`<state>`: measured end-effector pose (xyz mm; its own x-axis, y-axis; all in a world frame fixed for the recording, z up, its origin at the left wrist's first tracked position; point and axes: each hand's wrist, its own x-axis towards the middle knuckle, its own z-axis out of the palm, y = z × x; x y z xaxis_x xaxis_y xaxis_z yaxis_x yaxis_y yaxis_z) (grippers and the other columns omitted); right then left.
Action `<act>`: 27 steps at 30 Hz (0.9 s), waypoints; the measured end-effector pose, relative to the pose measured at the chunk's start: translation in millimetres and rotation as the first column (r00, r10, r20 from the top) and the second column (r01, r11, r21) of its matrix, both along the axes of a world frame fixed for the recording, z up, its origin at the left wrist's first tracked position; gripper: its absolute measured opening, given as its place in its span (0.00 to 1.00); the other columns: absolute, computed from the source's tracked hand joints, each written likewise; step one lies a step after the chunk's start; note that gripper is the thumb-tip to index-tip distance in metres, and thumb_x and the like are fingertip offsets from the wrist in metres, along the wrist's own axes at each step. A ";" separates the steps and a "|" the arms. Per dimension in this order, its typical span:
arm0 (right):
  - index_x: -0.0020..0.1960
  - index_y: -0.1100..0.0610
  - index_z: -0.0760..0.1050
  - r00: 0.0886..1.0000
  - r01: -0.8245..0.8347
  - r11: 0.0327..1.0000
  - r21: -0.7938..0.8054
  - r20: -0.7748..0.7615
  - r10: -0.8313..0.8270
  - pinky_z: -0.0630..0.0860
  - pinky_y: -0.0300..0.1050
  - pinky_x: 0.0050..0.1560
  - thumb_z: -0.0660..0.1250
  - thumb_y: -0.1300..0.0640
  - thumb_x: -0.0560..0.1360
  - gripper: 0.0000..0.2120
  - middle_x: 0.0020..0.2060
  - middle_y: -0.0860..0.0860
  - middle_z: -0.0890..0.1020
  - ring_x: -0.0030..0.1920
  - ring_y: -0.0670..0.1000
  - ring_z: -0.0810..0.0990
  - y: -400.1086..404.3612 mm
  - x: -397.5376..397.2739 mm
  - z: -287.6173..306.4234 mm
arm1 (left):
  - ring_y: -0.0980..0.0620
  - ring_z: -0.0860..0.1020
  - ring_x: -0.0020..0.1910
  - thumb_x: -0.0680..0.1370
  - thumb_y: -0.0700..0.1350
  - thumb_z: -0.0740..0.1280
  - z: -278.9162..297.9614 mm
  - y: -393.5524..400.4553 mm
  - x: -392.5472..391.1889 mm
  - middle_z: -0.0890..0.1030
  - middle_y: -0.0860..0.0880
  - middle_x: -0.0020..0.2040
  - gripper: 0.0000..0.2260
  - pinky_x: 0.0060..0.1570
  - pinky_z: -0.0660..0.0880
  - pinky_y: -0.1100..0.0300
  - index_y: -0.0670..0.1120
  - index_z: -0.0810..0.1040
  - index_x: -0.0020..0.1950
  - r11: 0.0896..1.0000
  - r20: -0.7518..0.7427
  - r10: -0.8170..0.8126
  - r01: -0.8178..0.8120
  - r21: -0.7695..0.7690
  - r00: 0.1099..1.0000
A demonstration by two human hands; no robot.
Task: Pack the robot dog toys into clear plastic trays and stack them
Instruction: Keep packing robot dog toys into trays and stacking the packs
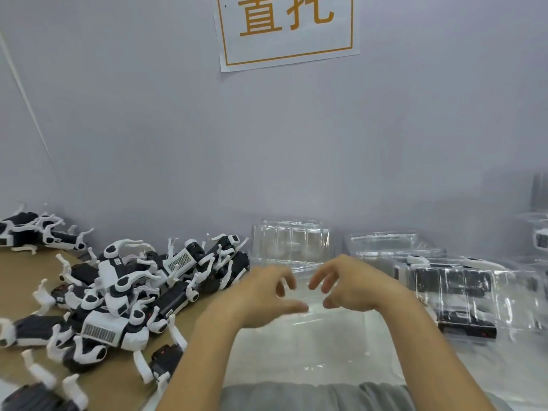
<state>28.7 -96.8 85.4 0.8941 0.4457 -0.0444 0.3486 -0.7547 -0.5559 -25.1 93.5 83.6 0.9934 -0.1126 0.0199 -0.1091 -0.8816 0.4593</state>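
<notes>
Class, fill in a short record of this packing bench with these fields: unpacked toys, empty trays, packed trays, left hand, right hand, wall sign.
unpacked toys: pile of robot dog toys on brown cardboard, left side
empty trays: clear plastic trays against the wall, centre
packed trays: stack of filled trays on the right
left hand: raised above the bench, fingers loosely curled, holding nothing
right hand: the same, facing the left
wall sign: white paper, orange characters

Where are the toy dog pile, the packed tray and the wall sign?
toy dog pile (118, 292), head view, on a white body.
packed tray (462, 292), head view, on its clear lid.
wall sign (286, 28), head view, on the paper.
</notes>
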 end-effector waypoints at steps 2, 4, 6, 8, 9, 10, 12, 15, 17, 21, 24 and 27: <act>0.53 0.44 0.81 0.999 0.023 0.998 0.061 0.033 -0.025 0.70 0.31 0.34 0.72 0.61 0.74 0.13 0.48 0.44 0.81 0.44 0.40 0.79 -0.3 1.7 -0.5 | 0.57 0.77 0.46 0.76 0.60 0.70 11.5 13.7 -3.4 0.77 0.57 0.47 0.12 0.49 0.75 0.57 0.55 0.75 0.52 0.987 0.111 0.156 -0.159 0.024 0.982; 0.52 0.44 0.81 0.997 0.035 0.991 0.127 0.066 -0.044 0.69 0.30 0.34 0.70 0.60 0.75 0.12 0.46 0.43 0.81 0.45 0.41 0.79 0.2 2.6 -0.6 | 0.51 0.78 0.46 0.77 0.59 0.68 16.9 34.0 -7.8 0.77 0.54 0.44 0.12 0.54 0.75 0.53 0.51 0.74 0.47 0.922 0.169 0.352 -0.372 0.108 0.921; 0.52 0.44 0.81 0.996 0.036 0.984 0.177 0.079 -0.051 0.70 0.30 0.35 0.69 0.59 0.76 0.11 0.46 0.44 0.81 0.46 0.42 0.80 1.6 3.5 -0.8 | 0.45 0.78 0.51 0.77 0.58 0.65 18.0 55.5 -13.0 0.79 0.49 0.45 0.13 0.53 0.75 0.53 0.49 0.72 0.43 0.818 0.131 0.509 -0.525 0.234 0.851; 0.53 0.44 0.81 0.996 0.035 0.979 0.199 0.073 -0.050 0.70 0.30 0.36 0.69 0.58 0.76 0.10 0.48 0.45 0.81 0.47 0.42 0.80 3.3 3.7 -1.7 | 0.43 0.79 0.54 0.79 0.55 0.65 16.4 74.7 -15.5 0.80 0.45 0.48 0.12 0.52 0.75 0.53 0.47 0.75 0.46 0.754 0.033 0.594 -0.571 0.324 0.804; 0.53 0.43 0.81 0.996 0.034 0.978 0.204 0.069 -0.049 0.69 0.30 0.36 0.69 0.57 0.77 0.10 0.49 0.45 0.80 0.48 0.42 0.80 4.0 3.8 -2.5 | 0.44 0.79 0.53 0.79 0.52 0.64 14.2 81.4 -15.9 0.79 0.44 0.48 0.11 0.50 0.75 0.55 0.44 0.77 0.50 0.745 -0.024 0.614 -0.569 0.348 0.789; 0.53 0.43 0.81 0.997 0.032 0.978 0.208 0.067 -0.047 0.69 0.30 0.37 0.69 0.56 0.77 0.09 0.50 0.45 0.80 0.48 0.42 0.79 4.5 4.1 -3.5 | 0.46 0.78 0.50 0.80 0.49 0.64 11.7 86.0 -16.4 0.77 0.46 0.46 0.11 0.45 0.74 0.58 0.42 0.77 0.55 0.743 -0.076 0.621 -0.555 0.374 0.780; 0.54 0.43 0.80 0.997 0.028 0.977 0.210 0.066 -0.042 0.69 0.30 0.38 0.69 0.54 0.77 0.09 0.51 0.45 0.79 0.49 0.42 0.79 5.0 4.8 -4.9 | 0.51 0.74 0.43 0.81 0.43 0.61 5.1 89.5 -17.5 0.73 0.48 0.43 0.11 0.37 0.70 0.63 0.41 0.73 0.63 0.745 -0.147 0.624 -0.528 0.408 0.767; 0.55 0.43 0.80 0.997 0.022 0.976 0.214 0.065 -0.037 0.69 0.30 0.38 0.69 0.53 0.78 0.08 0.52 0.45 0.79 0.50 0.42 0.79 6.2 5.4 -5.8 | 0.48 0.75 0.48 0.81 0.36 0.58 -5.7 87.3 -19.3 0.72 0.47 0.44 0.13 0.44 0.71 0.61 0.40 0.71 0.64 0.742 -0.181 0.627 -0.511 0.433 0.758; 0.56 0.43 0.80 0.997 0.021 0.976 0.215 0.071 -0.037 0.68 0.29 0.38 0.68 0.53 0.78 0.08 0.52 0.45 0.79 0.50 0.42 0.79 7.5 5.0 -5.3 | 0.47 0.76 0.52 0.80 0.35 0.60 -10.2 88.3 -19.2 0.76 0.45 0.51 0.14 0.47 0.72 0.60 0.40 0.71 0.65 0.726 -0.161 0.637 -0.517 0.452 0.754; 0.57 0.45 0.80 0.995 0.031 0.977 0.210 0.085 -0.050 0.69 0.30 0.34 0.65 0.54 0.79 0.09 0.51 0.46 0.80 0.51 0.44 0.80 8.9 4.0 -4.8 | 0.47 0.79 0.57 0.78 0.37 0.65 -8.8 96.0 -18.8 0.80 0.43 0.59 0.15 0.53 0.78 0.58 0.41 0.77 0.65 0.728 -0.092 0.661 -0.607 0.319 0.745; 0.56 0.45 0.80 0.994 0.030 0.976 0.217 0.100 -0.053 0.69 0.30 0.34 0.64 0.54 0.79 0.09 0.51 0.45 0.80 0.49 0.44 0.80 10.6 3.6 -4.0 | 0.48 0.80 0.49 0.77 0.35 0.68 7.7 90.5 -22.7 0.81 0.46 0.50 0.08 0.48 0.78 0.59 0.47 0.83 0.49 0.740 0.004 0.662 -0.654 0.157 0.749; 0.55 0.45 0.80 0.993 0.010 0.966 0.258 0.111 -0.040 0.70 0.29 0.32 0.63 0.54 0.79 0.09 0.49 0.44 0.80 0.47 0.44 0.81 14.3 0.9 -0.9 | 0.48 0.78 0.43 0.76 0.33 0.69 28.9 81.3 -28.6 0.79 0.46 0.46 0.12 0.41 0.73 0.59 0.50 0.80 0.41 0.754 0.133 0.650 -0.657 0.010 0.748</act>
<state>29.6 -82.6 84.5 0.8976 0.4059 0.1716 0.4038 -0.6017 -0.6891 -53.7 174.9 112.5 0.8153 0.5590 0.1509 0.4542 -0.7791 0.4321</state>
